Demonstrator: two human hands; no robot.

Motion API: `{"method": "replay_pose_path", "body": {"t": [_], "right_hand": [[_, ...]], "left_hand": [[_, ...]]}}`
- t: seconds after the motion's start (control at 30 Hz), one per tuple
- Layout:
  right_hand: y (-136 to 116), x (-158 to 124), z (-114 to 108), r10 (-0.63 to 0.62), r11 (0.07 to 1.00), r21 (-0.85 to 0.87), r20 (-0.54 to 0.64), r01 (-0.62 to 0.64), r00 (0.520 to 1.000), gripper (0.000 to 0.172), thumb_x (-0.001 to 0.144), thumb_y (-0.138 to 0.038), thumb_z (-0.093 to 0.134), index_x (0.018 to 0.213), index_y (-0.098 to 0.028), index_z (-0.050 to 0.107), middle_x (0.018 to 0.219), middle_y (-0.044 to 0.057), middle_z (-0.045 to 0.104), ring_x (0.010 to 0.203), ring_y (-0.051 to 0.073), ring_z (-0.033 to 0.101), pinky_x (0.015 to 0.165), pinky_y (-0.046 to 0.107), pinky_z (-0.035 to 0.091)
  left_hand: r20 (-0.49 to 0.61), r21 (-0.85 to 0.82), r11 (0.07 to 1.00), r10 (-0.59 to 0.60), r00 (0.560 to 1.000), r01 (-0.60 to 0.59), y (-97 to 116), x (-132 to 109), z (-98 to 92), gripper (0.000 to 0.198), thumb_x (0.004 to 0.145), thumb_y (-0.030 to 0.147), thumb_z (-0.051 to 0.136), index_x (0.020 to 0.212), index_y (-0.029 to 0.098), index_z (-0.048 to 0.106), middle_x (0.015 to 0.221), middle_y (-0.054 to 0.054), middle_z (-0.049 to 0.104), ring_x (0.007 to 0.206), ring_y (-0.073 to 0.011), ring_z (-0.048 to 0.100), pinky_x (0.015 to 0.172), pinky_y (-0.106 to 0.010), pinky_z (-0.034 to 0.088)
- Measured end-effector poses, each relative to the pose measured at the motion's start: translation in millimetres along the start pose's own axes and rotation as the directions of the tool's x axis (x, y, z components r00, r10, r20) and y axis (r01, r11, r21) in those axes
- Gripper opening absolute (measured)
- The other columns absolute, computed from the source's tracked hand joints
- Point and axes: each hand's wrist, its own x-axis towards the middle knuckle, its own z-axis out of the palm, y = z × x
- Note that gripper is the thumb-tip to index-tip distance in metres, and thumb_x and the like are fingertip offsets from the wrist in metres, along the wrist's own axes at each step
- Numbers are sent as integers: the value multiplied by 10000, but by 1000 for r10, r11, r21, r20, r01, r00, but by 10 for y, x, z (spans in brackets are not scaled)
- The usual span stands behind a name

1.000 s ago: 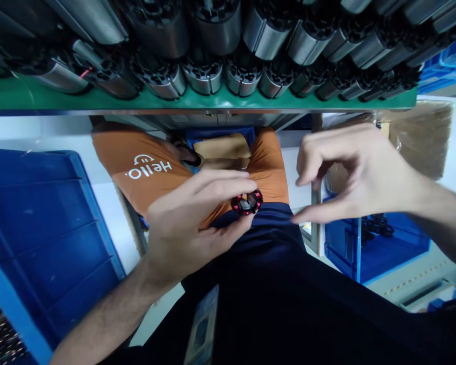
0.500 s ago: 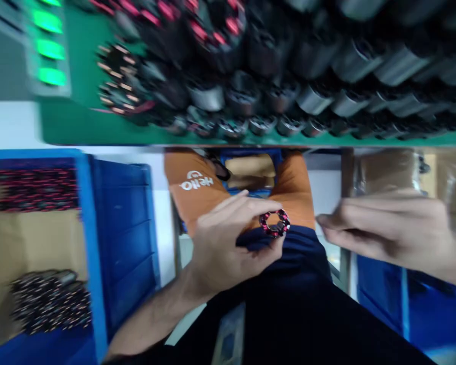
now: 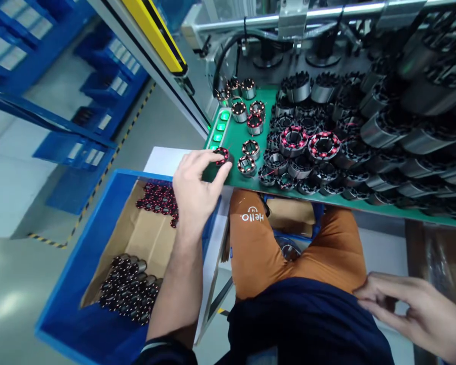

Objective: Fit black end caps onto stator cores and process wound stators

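Observation:
My left hand (image 3: 195,190) pinches a small ring-shaped motor stator with red windings (image 3: 222,156) between thumb and fingers, at the left end of the green worktop (image 3: 231,178). Just right of it on the worktop stand copper-wound stators (image 3: 247,166), upright and apart from the hand. A red-wound stator (image 3: 255,123) stands farther back. My right hand (image 3: 412,309) hangs beside my right thigh, its fingers curled and the tips close together; whether anything is between them I cannot make out.
A blue crate (image 3: 74,299) at the left holds red-wound stators (image 3: 159,200) and a dark pile of stators (image 3: 129,289) on cardboard. Green-lit buttons (image 3: 220,126) sit behind my left hand. Many larger stators (image 3: 387,132) crowd the worktop's right. A yellow bar (image 3: 155,35) rises behind.
My left hand has carried the red-wound stator from above my lap to the worktop's left end. My right hand has lowered beside my thigh. The view has swung left and up.

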Motion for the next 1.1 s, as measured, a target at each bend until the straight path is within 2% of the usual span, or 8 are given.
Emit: {"method": "replay_pose_path", "body": {"t": [0.17, 0.33, 0.5, 0.67, 0.77, 0.9, 1.0, 1.1], "right_hand": [[28, -57, 35, 96, 987, 107, 194, -118, 976, 298, 1061, -666, 737, 916, -425, 834, 846, 100, 816, 706, 351, 779, 633, 475, 640], [101, -73, 69, 113, 992, 22, 244, -122, 963, 366, 1145, -611, 676, 975, -335, 848, 920, 50, 844, 819, 264, 820, 766, 361, 650], [-193, 21, 50, 70, 997, -5, 270, -72, 960, 298, 1135, -502, 690, 997, -278, 831, 950, 30, 852, 857, 203, 819, 805, 271, 616], [-352, -19, 41, 74, 997, -12, 250, -73, 965, 228, 1089, -441, 708, 1051, -268, 851, 1022, 60, 879, 951, 244, 858, 888, 301, 666], [-261, -52, 44, 101, 995, 1, 250, -104, 963, 200, 1075, -425, 726, 1058, -265, 845, 1047, 61, 880, 969, 245, 858, 889, 308, 670], [-246, 63, 2, 48, 991, 116, 156, -67, 987, 266, 1113, -443, 769, 947, -239, 808, 901, 35, 825, 829, 195, 793, 788, 280, 623], [-469, 266, -41, 16, 933, 360, -88, 17, 996, 268, 1111, -499, 872, 1089, -236, 826, 850, 11, 786, 774, 159, 745, 747, 247, 610], [-739, 523, -53, -82, 613, 774, -138, 159, 987, 573, 1111, -611, 872, 1547, -278, 708, 1180, 73, 864, 970, 205, 848, 789, 279, 709]], "left_hand": [[99, -40, 999, 2, 995, 2, -8, 202, 15, 158, 1115, 405, 808, 1170, 264, 856, 1225, -67, 893, 1177, -297, 800, 1094, -473, 598], [112, 52, 994, 94, 989, -101, 203, 706, -39, 114, 1087, 332, 817, 1148, 310, 911, 1230, -66, 845, 1236, -317, 745, 1134, -497, 590], [347, 328, 942, -56, 936, -65, 558, 1205, 267, 196, 1023, 415, 909, 1131, 261, 960, 1255, -164, 803, 1425, -453, 656, 1171, -610, 609], [413, 410, 909, -113, 904, -74, 685, 1330, 429, 189, 1048, 387, 861, 1018, 212, 928, 1345, -191, 791, 1481, -462, 647, 1187, -605, 618], [238, 286, 957, -23, 971, -48, 714, 1224, 202, 177, 1068, 379, 821, 1005, 228, 890, 1360, -162, 780, 1394, -408, 708, 1160, -566, 640], [83, -286, 956, 86, 993, -59, 971, 767, -250, 223, 975, 328, 919, 1045, 253, 721, 1048, -17, 818, 931, -198, 805, 946, -385, 715], [228, -578, 816, 186, 956, -21, 1269, 276, -409, 599, 803, 220, 1054, 1217, 303, 628, 1127, 39, 812, 996, -186, 891, 916, -315, 767], [426, -602, 796, 245, 871, 71, 1465, -158, -355, 631, 837, 195, 1036, 1299, 357, 638, 1216, 54, 801, 1104, -205, 916, 979, -318, 789]]}}
